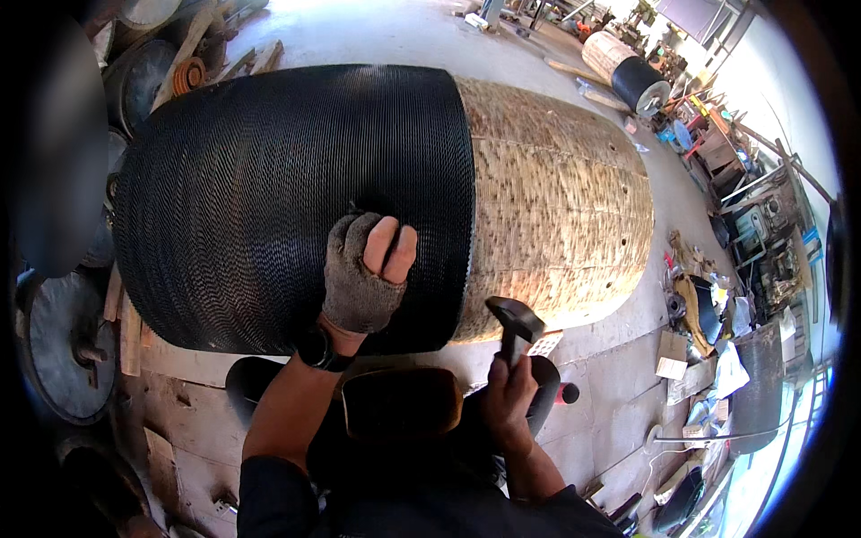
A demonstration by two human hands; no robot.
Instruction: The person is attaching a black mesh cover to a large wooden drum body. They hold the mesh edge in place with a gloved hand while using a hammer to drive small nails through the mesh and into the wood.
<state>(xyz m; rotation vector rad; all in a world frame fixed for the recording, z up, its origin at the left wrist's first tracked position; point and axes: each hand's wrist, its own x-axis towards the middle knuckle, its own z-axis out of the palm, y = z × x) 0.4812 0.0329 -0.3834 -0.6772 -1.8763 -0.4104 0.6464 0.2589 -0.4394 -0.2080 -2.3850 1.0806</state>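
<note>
A large roller (560, 211) lies on its side in front of me. Its left part is wrapped in black, finely ridged strips (269, 179), while the right part shows pale, pitted wood with several small dark holes. My left hand (368, 273), in a grey-brown work glove with two bare fingers showing, is closed against the black ridges near their right edge. What it grips is hidden, though a small black bit pokes out above the knuckles. My right hand (509, 399) is wrapped round the handle of a hammer (516, 316), whose dark head stands just before the wooden part's near edge.
Between my knees sits a dark box-like thing (402, 403) with a tan rim. Metal discs (67, 345) and wooden boards stand at the left. A second, smaller roller (639, 82) lies at the far right. Boxes (673, 354), tools and scraps clutter the right wall.
</note>
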